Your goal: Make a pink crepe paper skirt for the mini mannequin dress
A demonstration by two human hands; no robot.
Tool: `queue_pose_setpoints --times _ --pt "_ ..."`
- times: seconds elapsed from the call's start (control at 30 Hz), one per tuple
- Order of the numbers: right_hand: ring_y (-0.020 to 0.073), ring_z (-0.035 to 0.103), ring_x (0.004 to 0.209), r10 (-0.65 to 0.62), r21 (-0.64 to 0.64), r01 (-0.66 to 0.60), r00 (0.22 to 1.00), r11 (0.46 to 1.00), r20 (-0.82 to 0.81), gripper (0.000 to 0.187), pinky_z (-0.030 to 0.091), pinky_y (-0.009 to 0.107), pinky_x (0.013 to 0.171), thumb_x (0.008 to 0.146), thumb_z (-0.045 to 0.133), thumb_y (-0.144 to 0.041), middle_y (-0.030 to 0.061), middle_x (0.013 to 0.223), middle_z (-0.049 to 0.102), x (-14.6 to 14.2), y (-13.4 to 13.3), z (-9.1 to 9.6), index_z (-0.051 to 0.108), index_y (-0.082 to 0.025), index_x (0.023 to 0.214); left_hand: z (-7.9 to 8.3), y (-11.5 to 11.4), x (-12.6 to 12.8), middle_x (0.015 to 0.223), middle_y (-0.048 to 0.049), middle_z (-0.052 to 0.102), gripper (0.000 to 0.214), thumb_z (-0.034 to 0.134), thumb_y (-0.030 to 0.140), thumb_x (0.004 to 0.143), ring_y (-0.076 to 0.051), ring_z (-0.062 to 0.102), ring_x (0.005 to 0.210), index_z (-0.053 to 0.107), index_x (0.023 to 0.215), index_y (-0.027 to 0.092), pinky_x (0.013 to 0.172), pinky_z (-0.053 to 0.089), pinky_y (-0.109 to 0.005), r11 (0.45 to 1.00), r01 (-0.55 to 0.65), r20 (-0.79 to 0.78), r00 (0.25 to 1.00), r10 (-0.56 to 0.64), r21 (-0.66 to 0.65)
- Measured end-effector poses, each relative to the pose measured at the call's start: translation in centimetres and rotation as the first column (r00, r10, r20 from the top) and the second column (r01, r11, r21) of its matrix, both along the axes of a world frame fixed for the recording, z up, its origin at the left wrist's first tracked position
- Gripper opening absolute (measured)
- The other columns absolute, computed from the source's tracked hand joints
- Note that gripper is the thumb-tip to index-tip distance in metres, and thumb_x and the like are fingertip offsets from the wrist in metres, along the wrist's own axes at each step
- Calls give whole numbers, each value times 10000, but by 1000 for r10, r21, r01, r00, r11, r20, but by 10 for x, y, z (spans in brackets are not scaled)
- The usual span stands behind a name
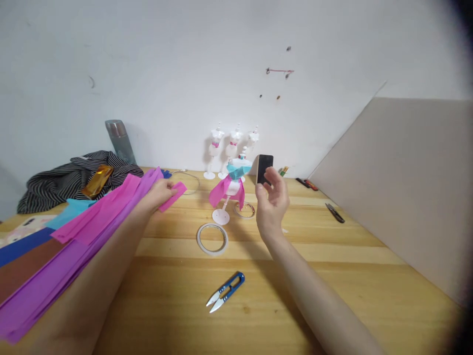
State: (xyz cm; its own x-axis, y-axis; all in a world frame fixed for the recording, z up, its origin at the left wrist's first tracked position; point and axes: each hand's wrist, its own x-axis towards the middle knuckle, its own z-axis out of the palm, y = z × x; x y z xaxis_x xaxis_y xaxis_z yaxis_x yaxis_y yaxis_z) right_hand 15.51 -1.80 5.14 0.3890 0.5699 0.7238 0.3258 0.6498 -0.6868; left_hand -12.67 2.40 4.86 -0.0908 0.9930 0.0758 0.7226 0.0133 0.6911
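Note:
My left hand (161, 192) pinches a small pink crepe paper strip (176, 195) beside the stacked coloured sheets. Raised to the right of a miniature dress form (234, 187), my right hand (272, 199) has loosely curled fingers, apart and with nothing visible between them. The form stands upright, with turquoise paper (238, 169) around its chest and pink paper (220, 192) hanging at its sides. In front of it lie a roll of white tape (198, 242) and blue thread snips (233, 285), blades pointing toward me.
Behind stand several white miniature forms (211, 153) and a dark phone (264, 162) near the wall. Purple paper (44, 301), pink sheets (107, 207), a striped cloth (48, 180) and a flask (121, 140) fill the left. Dark snips (334, 213) lie right; a ring-shaped roll (244, 217) lies behind the tape.

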Motion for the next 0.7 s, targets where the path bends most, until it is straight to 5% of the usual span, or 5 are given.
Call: queue_pose_setpoints --times 0.1,0.17,0.23,0.37,0.7 --pt "217 581 1089 -4 144 10 999 990 -48 294 442 426 953 847 580 -285 89 1126 620 -1 -14 14 596 -223 1134 17 -11 8 728 -32 634 210 537 338 819 -151 584 636 622 856 149 618 454 -257 996 61 264 962 -76 65" --pt "174 637 807 102 132 -94 993 987 -52 226 505 373 794 896 521 -293 31 824 639 -5 -27 21 614 -224 1091 28 -20 14 772 -52 659 194 636 288 763 -153 606 673 638 880 134 666 478 -267 974 213 707 676 -207 82" --pt "142 587 602 294 11 -295 955 955 31 223 500 319 652 926 476 -304 -20 616 572 -11 -40 23 629 -220 1065 39 -29 20 766 -62 671 199 690 233 725 -147 613 672 660 882 115 666 479 -253 950 296 852 467 -235 100" --pt "173 637 773 528 -316 -480 845 819 86 280 508 317 695 872 543 -373 47 833 671 -30 -54 20 626 -201 1076 55 -52 38 787 -78 697 235 711 247 741 -163 641 706 684 927 105 695 490 -266 883 430 899 288 -330 187" --pt "140 509 592 665 -533 -525 740 664 100 111 426 265 561 757 595 -269 -22 631 542 -38 -41 13 577 -185 827 49 -87 68 870 -109 695 402 575 509 824 -217 640 801 669 859 119 749 506 -331 804 576 808 397 -436 151"
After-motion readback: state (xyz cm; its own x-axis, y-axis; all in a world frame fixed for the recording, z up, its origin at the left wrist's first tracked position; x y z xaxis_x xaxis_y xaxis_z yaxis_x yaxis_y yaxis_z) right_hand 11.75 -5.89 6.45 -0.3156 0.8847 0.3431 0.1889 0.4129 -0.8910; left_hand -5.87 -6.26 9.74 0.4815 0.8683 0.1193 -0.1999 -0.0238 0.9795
